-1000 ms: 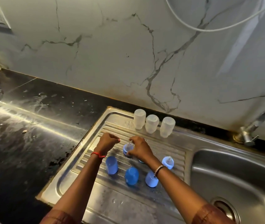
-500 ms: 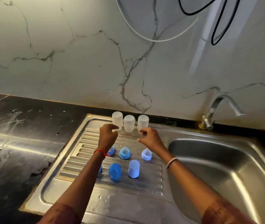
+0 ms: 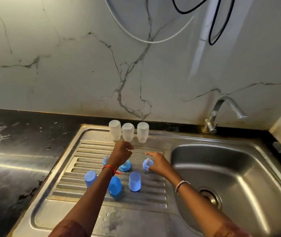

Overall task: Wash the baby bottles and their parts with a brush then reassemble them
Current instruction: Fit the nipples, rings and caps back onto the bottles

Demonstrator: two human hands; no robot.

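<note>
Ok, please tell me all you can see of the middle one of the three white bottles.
The middle bottle is translucent, frosted white, apparently plastic, with no cap or nipple. It stands upside down, neck on the steel drainboard by the wall, between the left bottle and the right bottle. The left hand curls its fingers just in front of its neck; contact cannot be told.

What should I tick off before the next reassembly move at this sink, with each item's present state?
1. Three clear bottles upside down in a row: ok.
2. Three blue caps on the drainboard ribs: ok.
3. Three nipple rings within reach: ok, leftmost partly hidden.
4. Left hand gripping the middle bottle: cannot tell; curled fingers sit at its mouth.
5. Right hand free: ok, fingers spread, nothing gripped.
6. Tap off: ok, no water running.
</note>
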